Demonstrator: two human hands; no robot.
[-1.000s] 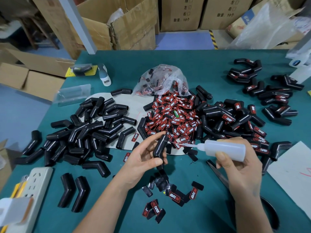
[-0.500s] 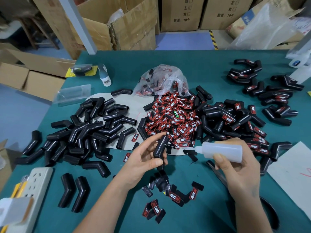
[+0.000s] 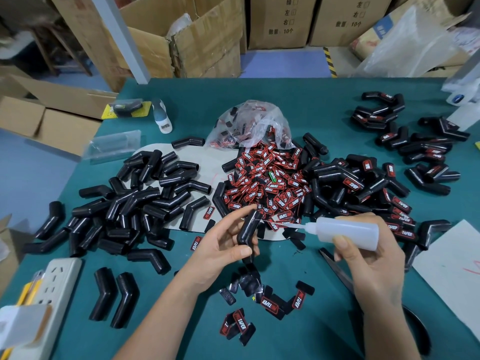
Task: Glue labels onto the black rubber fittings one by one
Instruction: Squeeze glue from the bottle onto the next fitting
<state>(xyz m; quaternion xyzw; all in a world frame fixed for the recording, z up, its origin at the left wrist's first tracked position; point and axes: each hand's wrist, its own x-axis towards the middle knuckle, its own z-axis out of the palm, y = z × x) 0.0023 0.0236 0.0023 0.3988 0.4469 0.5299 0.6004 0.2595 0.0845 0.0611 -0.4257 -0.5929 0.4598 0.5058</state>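
My left hand grips a bent black rubber fitting upright above the green table. My right hand holds a translucent glue bottle on its side, its thin nozzle pointing left and almost touching the fitting. A heap of red-and-black labels lies just behind the hands. Unlabelled fittings are piled at the left. Labelled fittings are heaped at the right. A few loose labels lie in front of my hands.
A clear plastic bag with more labels sits behind the heap. A white power strip lies at the near left, scissors under my right hand, white paper at the right. Cardboard boxes stand beyond the table.
My right hand has brought the glue bottle a little to the left, so the nozzle tip is now closer to the fitting. My left hand has stayed in place.
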